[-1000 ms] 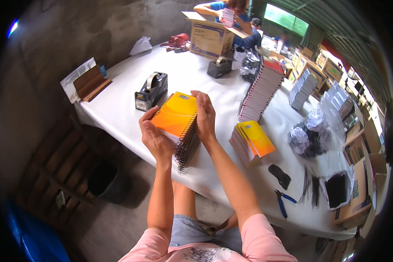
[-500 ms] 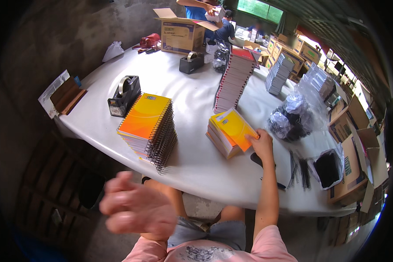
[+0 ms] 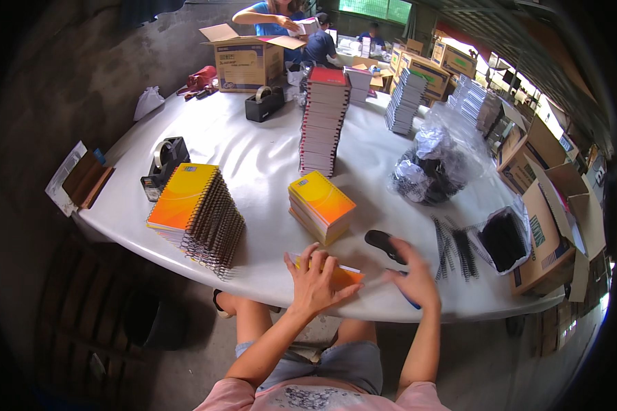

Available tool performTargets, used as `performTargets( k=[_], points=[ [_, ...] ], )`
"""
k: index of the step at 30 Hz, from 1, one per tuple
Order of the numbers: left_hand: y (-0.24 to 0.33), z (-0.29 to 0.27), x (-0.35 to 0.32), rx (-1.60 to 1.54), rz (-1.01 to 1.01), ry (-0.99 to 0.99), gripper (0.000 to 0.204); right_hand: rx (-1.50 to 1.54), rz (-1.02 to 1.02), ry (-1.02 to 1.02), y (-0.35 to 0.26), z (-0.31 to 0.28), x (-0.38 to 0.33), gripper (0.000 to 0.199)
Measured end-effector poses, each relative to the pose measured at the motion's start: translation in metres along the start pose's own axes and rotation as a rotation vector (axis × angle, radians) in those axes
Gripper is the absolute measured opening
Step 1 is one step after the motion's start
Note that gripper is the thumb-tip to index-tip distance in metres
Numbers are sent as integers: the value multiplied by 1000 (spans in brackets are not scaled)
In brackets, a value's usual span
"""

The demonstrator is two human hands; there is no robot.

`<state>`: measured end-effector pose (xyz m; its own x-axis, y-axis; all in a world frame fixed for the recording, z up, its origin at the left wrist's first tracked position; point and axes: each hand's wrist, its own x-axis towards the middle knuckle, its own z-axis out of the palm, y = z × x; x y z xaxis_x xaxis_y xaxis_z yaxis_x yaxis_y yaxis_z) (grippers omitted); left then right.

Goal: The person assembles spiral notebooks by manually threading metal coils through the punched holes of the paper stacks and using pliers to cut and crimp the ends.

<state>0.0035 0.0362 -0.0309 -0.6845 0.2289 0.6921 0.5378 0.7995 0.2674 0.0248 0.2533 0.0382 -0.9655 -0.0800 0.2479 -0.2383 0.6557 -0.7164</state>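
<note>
My left hand (image 3: 315,282) lies flat, fingers spread, on a single orange-yellow notebook (image 3: 346,275) at the table's front edge. My right hand (image 3: 410,277) is just to its right, fingers apart, resting on the white table (image 3: 253,157) beside a black oval object (image 3: 384,244); something blue shows under it. A short stack of the same orange notebooks (image 3: 320,205) sits just beyond my hands. To the left stands a slanted stack of spiral-bound notebooks (image 3: 193,209).
Loose black binding coils (image 3: 456,246) and bags of coils (image 3: 428,168) lie to the right. A tall notebook stack (image 3: 322,120), two tape dispensers (image 3: 163,168), cardboard boxes (image 3: 247,61) and a person in blue (image 3: 271,17) are further back.
Both hands left the spiral-bound stack at the left. The right hand reached to the short orange stack, and now one notebook lies at the front edge under my left hand.
</note>
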Motion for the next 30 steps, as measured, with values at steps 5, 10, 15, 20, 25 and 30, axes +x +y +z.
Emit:
performTargets(
  k=[5,10,15,20,25,30],
  points=[
    [20,10,12,-4,-122,143,62,-721,585,445,94,-46,14,59],
    [15,8,13,39,-82,168,51,-881,527,174,150,-71,8,39],
    [17,0,19,-26,-102,172,55,-935,441,197,159,-103,13,36],
    [13,-2,20,35,-63,186,59,-932,228,391,135,-116,8,36],
    [19,7,17,-60,-74,178,57,-787,139,503,107,-121,-2,38],
    [10,0,8,7,-107,166,54,18,185,111,39,-54,6,36]
  ],
)
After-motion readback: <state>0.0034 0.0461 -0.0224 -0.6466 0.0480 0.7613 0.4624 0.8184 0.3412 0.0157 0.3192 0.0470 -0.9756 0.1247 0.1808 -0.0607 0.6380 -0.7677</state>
